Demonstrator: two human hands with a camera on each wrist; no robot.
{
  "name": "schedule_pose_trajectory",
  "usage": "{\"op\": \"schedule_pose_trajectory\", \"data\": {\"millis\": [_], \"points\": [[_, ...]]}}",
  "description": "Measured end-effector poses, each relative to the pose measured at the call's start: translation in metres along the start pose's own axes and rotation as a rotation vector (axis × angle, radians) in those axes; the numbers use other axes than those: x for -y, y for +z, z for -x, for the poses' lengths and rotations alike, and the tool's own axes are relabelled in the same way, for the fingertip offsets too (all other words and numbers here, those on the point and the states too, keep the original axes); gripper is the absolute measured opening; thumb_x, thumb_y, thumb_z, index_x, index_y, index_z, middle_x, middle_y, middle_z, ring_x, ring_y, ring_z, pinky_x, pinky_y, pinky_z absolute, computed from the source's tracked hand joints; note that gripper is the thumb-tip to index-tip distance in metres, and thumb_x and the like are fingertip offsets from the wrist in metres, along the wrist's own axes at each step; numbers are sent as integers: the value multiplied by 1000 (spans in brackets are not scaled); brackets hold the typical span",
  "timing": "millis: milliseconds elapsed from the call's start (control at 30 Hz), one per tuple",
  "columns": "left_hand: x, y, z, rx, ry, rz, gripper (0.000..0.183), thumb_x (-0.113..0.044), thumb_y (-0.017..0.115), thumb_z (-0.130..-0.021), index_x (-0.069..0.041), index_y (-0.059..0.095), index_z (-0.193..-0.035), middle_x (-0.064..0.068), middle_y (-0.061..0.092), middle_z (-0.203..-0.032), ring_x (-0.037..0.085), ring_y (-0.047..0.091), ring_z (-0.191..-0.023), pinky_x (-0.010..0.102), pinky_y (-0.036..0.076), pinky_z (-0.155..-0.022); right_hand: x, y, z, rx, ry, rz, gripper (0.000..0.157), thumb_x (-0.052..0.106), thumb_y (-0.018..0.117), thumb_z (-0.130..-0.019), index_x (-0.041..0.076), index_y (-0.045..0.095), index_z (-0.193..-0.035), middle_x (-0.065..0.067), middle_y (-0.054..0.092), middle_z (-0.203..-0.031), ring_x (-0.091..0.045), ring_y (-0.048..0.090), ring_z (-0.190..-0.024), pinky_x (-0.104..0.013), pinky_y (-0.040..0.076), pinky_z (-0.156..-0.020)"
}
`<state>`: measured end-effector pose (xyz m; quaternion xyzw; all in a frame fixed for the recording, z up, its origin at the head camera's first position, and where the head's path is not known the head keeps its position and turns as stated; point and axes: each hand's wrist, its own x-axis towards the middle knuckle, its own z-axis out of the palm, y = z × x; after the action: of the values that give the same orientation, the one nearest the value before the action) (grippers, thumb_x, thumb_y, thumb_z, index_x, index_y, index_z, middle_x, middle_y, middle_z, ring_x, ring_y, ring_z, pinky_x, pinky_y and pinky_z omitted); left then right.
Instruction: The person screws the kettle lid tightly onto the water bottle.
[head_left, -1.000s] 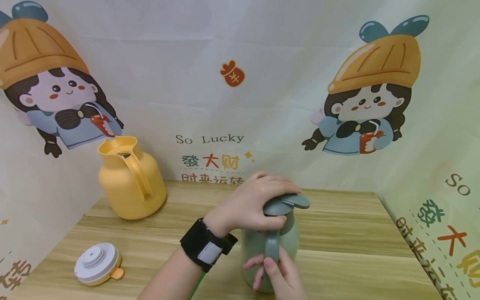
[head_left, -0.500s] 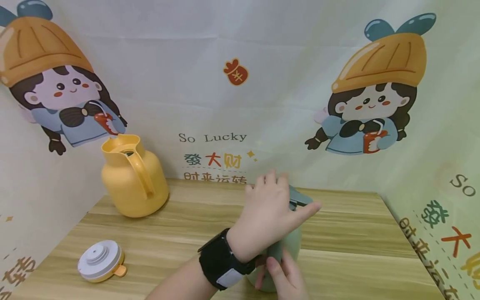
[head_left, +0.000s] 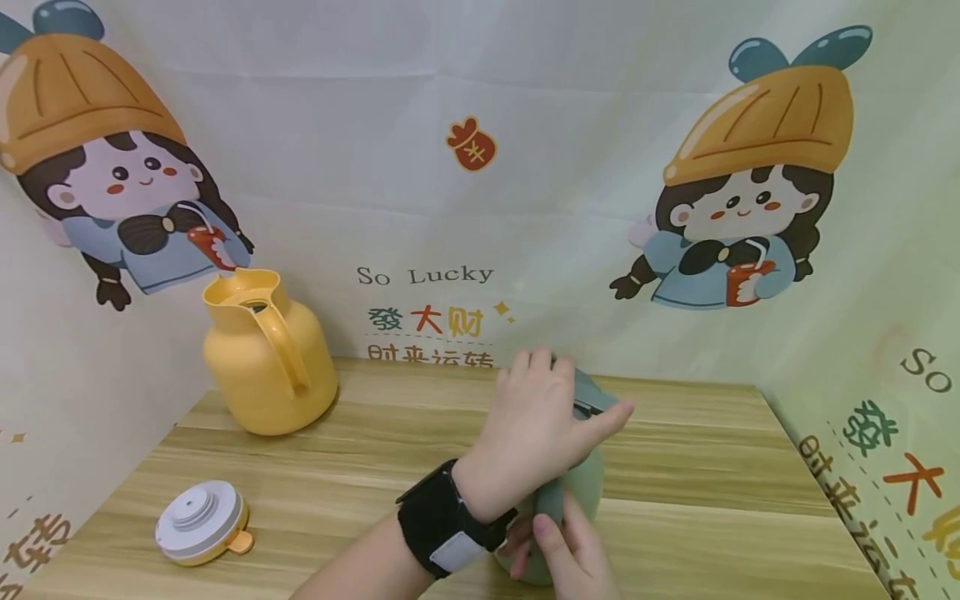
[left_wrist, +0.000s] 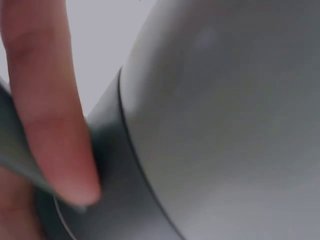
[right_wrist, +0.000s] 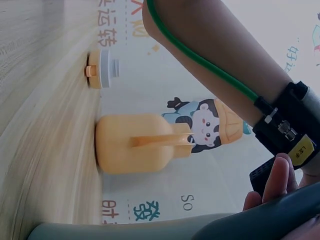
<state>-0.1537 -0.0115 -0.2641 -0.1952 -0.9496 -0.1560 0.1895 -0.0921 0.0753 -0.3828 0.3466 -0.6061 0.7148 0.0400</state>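
Note:
A light green thermos jug (head_left: 588, 483) stands upright near the front of the table. My left hand (head_left: 525, 425), with a black strap at the wrist, lies over the jug's dark grey-green lid (head_left: 592, 393), its fingers bent over the far edge and the thumb along the near right side. Lower down, my right hand (head_left: 573, 546) grips the jug's handle (head_left: 551, 502). The left wrist view shows a finger (left_wrist: 60, 130) close against the dark collar (left_wrist: 115, 165), above the pale body (left_wrist: 225, 125). Most of the lid is hidden under my left hand.
A yellow thermos jug (head_left: 262, 367) without its lid stands at the back left. In front of it, a white and yellow lid (head_left: 198, 521) lies upside down on the wooden table (head_left: 690, 467). A printed cloth (head_left: 562, 125) hangs behind and at both sides.
My left hand has turned counterclockwise over the lid, its thumb swinging out to the right. Its fingers have bent down slightly since half a second ago. The right hand keeps its place on the handle.

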Motion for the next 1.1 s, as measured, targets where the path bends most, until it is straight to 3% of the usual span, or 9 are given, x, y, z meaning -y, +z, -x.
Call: {"op": "schedule_pose_trajectory", "data": {"millis": [200, 433, 700, 933, 1100], "points": [[10, 1, -2, -6, 83, 66, 64, -65, 52, -78, -9, 58, -110, 3, 51, -108, 20, 43, -100, 36, 38, -79, -1, 0, -1, 12, -14, 1, 20, -6, 21, -98, -8, 38, -110, -25, 56, -79, -24, 57, -59, -33, 50, -60], [25, 2, -6, 0, 235, 177, 62, -62, 56, -76, -13, 58, -115, -1, 52, -112, 15, 44, -103, 33, 39, -84, -4, -2, -2, 23, -71, 12, 19, -9, 20, -97, -10, 35, -109, -25, 57, -78, -26, 56, -56, -35, 50, -55], [45, 2, -16, 41, 437, 303, 54, -55, 63, -74, -18, 59, -113, -8, 52, -112, 9, 43, -103, 25, 38, -82, -7, -2, -3, 46, -138, 19, 41, -12, 20, -96, -12, 15, -136, -24, 57, -76, -24, 56, -55, -36, 49, -51], [57, 2, -25, 123, 596, 398, 52, -46, 63, -74, -19, 57, -118, -8, 51, -117, 6, 42, -108, 24, 37, -87, -5, -3, -3, 43, -92, 3, 44, -8, 20, -98, -6, 12, -140, -24, 57, -79, -26, 56, -56, -37, 50, -55], [62, 0, -26, 149, 642, 388, 55, -47, 60, -75, -21, 55, -123, -9, 50, -122, 4, 39, -113, 30, 29, -97, -7, -3, -4, 63, -116, -17, 44, -9, 19, -97, -8, 10, -140, -25, 56, -78, -28, 55, -56, -37, 50, -55]]}}
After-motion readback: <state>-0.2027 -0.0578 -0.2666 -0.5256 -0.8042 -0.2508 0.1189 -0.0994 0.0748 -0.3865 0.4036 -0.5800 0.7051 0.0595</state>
